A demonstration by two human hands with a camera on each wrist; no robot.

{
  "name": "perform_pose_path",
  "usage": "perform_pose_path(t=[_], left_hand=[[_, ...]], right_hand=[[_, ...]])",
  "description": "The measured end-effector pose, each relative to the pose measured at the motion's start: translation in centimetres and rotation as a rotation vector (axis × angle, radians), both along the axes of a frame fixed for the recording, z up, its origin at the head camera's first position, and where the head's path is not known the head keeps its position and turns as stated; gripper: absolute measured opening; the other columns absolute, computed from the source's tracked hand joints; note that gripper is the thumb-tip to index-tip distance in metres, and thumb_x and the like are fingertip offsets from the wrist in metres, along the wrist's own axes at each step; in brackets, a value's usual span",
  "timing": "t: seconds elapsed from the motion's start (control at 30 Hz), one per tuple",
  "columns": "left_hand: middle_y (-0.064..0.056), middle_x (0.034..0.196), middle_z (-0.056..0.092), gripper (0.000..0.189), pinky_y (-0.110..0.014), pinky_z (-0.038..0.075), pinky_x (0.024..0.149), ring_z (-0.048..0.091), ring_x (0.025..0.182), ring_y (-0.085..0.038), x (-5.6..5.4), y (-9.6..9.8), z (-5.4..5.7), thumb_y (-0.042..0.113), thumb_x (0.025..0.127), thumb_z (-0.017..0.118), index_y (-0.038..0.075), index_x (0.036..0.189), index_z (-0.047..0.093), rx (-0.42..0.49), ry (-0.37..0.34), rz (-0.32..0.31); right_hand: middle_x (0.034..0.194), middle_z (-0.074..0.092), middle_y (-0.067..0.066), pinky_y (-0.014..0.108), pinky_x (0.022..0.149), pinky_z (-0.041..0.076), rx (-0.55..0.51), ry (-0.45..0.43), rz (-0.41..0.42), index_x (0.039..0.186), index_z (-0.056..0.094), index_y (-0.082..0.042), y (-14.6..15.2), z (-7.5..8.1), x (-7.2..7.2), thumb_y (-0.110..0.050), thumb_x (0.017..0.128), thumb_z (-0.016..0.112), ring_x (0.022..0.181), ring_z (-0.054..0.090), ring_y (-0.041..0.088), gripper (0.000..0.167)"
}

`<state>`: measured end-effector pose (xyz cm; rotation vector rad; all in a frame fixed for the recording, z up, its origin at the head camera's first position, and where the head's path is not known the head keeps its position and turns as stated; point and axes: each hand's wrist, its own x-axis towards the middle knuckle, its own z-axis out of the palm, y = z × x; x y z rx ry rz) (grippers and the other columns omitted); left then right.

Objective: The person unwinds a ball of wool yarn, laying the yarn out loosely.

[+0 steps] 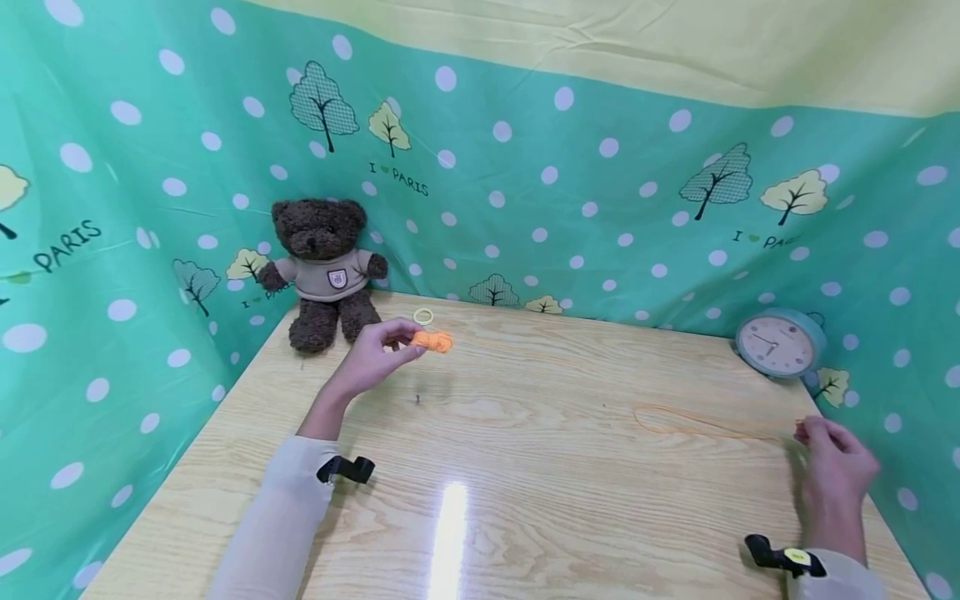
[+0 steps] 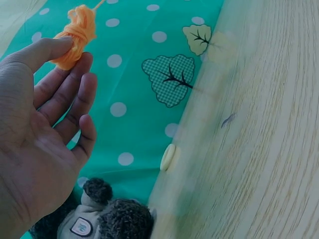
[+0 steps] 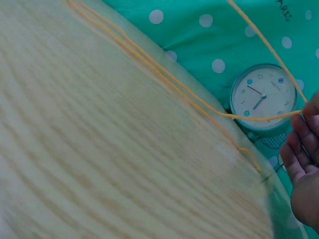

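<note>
My left hand pinches a small wound bundle of orange yarn between thumb and fingers, above the far left of the table. In the left wrist view the bundle is wrapped round its middle, and a strand leads off its top. Far to the right, my right hand pinches an orange yarn strand, which stretches leftward in a long narrow loop. From the right fingertips in the right wrist view, one length of yarn rises and another runs off over the table.
A brown teddy bear in a grey shirt sits at the back left, with a pale yellow ring near it. At the back right stands a round teal clock. A green dotted curtain hangs behind the wooden table.
</note>
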<state>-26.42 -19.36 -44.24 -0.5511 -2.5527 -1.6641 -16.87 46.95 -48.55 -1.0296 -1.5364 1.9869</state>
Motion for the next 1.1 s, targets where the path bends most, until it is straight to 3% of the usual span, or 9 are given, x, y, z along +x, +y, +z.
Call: perform_pose_path(t=[0.53, 0.67, 0.93, 1.1], left_hand=[[-0.012, 0.109, 0.072, 0.029, -0.024, 0.052, 0.077, 0.061, 0.088, -0.01, 0.1, -0.8, 0.4, 0.015, 0.098, 0.072, 0.001, 0.123, 0.07, 0.017, 0.032, 0.027], [-0.01, 0.109, 0.071, 0.029, -0.022, 0.051, 0.073, 0.062, 0.088, -0.012, 0.1, -0.8, 0.4, 0.015, 0.098, 0.072, 0.001, 0.123, 0.07, 0.039, 0.009, 0.026], [0.006, 0.111, 0.068, 0.033, -0.02, 0.058, 0.08, 0.067, 0.095, -0.005, 0.0, -1.0, 0.4, 0.013, 0.098, 0.071, -0.001, 0.128, 0.066, 0.134, -0.066, 0.026], [0.002, 0.11, 0.069, 0.031, -0.021, 0.055, 0.077, 0.065, 0.094, -0.008, 0.0, -0.8, 0.3, 0.014, 0.098, 0.072, 0.001, 0.126, 0.068, 0.081, -0.045, 0.03]], right_hand=[[0.093, 0.072, -0.016, 0.008, 0.066, 0.053, -0.008, -0.002, -0.039, 0.119, 0.078, -0.018, 0.4, -1.1, 0.1, -0.025, 0.089, 0.083, 0.092, 0.062, 0.004, 0.031], [0.094, 0.071, -0.016, 0.008, 0.065, 0.053, -0.015, -0.01, -0.054, 0.117, 0.078, -0.019, 0.5, -1.1, 0.1, -0.024, 0.089, 0.083, 0.091, 0.062, 0.004, 0.029], [0.086, 0.072, -0.015, 0.011, 0.064, 0.054, -0.005, 0.009, -0.079, 0.11, 0.08, -0.017, 0.4, -1.5, 0.0, -0.017, 0.093, 0.078, 0.085, 0.064, 0.003, 0.017], [0.086, 0.072, -0.015, 0.011, 0.064, 0.054, -0.007, 0.004, -0.074, 0.113, 0.08, -0.016, 0.5, -1.7, 0.0, -0.018, 0.09, 0.081, 0.084, 0.064, 0.004, 0.022]])
